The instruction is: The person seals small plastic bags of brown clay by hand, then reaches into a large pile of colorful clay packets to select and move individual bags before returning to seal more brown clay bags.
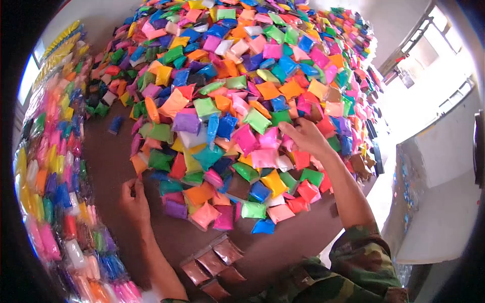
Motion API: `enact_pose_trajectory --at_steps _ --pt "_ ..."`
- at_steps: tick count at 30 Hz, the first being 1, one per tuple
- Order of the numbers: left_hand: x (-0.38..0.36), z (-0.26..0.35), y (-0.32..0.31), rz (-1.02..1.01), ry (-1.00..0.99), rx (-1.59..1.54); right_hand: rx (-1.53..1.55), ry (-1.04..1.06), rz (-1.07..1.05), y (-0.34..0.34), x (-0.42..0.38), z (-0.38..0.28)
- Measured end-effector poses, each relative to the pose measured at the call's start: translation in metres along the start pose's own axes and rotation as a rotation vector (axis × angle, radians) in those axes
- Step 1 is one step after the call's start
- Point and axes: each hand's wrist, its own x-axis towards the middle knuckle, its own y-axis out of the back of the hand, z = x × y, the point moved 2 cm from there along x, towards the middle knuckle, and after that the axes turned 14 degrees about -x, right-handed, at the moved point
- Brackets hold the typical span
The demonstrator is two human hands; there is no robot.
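A huge heap of small coloured powder packets (242, 91) covers the brown table (108, 161). My right hand (305, 137) reaches into the heap's near side, its fingers on pink packets (268, 157) there; whether it grips one I cannot tell. My left hand (134, 199) rests on the bare table at the heap's left edge, fingers curled and pinched together, close to an orange packet (138, 164). Nothing shows clearly between its fingers. A short row of brown packets (212, 260) lies on the table near my body.
Along the table's left edge lie clear bags filled with sorted coloured packets (55, 166). A single blue packet (115, 124) lies apart on the bare table. To the right the table ends, with a light floor and wall (439, 166) beyond. My camouflage sleeve (361, 257) is at the bottom.
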Motion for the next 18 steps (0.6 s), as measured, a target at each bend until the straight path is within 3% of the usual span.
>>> enact_pose_trajectory --at_steps 4,10,18 --pt "0.001 -0.004 -0.002 0.008 -0.025 -0.036 0.173 -0.089 -0.01 -0.013 0.02 -0.011" --pt "0.002 -0.002 -0.005 0.006 -0.091 -0.017 0.936 -0.223 -0.02 -0.032 0.043 -0.006" --pt "0.002 -0.015 -0.005 0.021 -0.029 -0.047 1.03 -0.031 -0.038 -0.03 0.106 -0.064"
